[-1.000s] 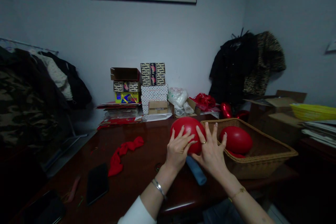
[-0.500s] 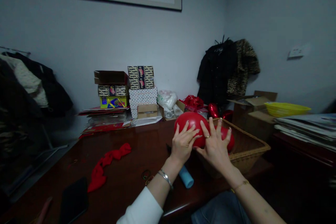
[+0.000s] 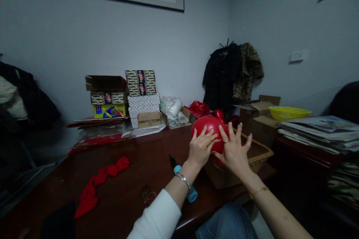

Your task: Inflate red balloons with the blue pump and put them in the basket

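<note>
Both hands hold a round, inflated red balloon [image 3: 207, 121] above the near left corner of a wicker basket [image 3: 224, 177]. My left hand [image 3: 200, 149] presses its fingers against the balloon's near left side. On the near right side, my right hand [image 3: 234, 153] touches it with thumb and index finger, its other fingers spread away. A smaller red patch [image 3: 219, 161] shows below, between the hands; whether it belongs to the same balloon I cannot tell. Under my left wrist lies a blue cylindrical balloon pump [image 3: 192, 195] with a black nozzle, partly hidden.
Left on the dark table [image 3: 131, 190] lie a strip of red cloth [image 3: 98, 181], several rubber bands [image 3: 148, 194] and a dark flat object [image 3: 58, 220]. Stacked boxes [image 3: 146, 101] and a plastic bag [image 3: 171, 106] line the back. A yellow basket [image 3: 288, 113] and papers [image 3: 319, 130] sit right.
The view has turned right, so the room appears shifted left. Both hands still hold the balloon. The red bulge beside my right hand no longer shows there; more of the pump is visible.
</note>
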A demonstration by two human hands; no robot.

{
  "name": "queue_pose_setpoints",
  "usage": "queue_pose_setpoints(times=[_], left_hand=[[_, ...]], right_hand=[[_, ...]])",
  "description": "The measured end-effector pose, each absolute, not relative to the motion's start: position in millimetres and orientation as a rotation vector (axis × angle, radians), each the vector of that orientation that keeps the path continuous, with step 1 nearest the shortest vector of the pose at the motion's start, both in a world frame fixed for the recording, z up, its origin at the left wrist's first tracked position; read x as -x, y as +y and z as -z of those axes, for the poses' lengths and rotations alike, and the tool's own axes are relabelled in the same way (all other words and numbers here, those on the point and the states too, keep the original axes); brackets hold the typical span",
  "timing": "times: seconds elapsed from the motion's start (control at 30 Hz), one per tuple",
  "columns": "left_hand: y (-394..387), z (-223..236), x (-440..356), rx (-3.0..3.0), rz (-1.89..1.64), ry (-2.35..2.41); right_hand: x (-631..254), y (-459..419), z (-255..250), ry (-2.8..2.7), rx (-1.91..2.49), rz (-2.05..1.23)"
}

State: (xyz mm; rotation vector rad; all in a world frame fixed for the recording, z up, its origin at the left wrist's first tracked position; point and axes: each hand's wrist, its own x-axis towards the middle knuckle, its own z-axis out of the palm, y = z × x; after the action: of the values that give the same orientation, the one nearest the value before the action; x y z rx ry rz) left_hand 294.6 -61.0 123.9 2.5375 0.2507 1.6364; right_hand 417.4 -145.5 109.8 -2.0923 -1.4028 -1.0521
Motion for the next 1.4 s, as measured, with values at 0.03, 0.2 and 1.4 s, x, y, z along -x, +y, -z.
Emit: queue_pose_setpoints(times=[0.03,0.2,1.4], left_hand=[[-61,-123,-299,-2.539,-1.626,0.247],[-61,-114,-320,-2.534,-1.591,0.246],[-64,-60,-324,-2.655,-1.098,0.199]], right_hand=[[-421,-146,-109,-1.397,2.104,1.061],[-440,-148,-101,-1.377,2.165,1.082],[-477,-135,-70,-1.418,2.355,0.792]])
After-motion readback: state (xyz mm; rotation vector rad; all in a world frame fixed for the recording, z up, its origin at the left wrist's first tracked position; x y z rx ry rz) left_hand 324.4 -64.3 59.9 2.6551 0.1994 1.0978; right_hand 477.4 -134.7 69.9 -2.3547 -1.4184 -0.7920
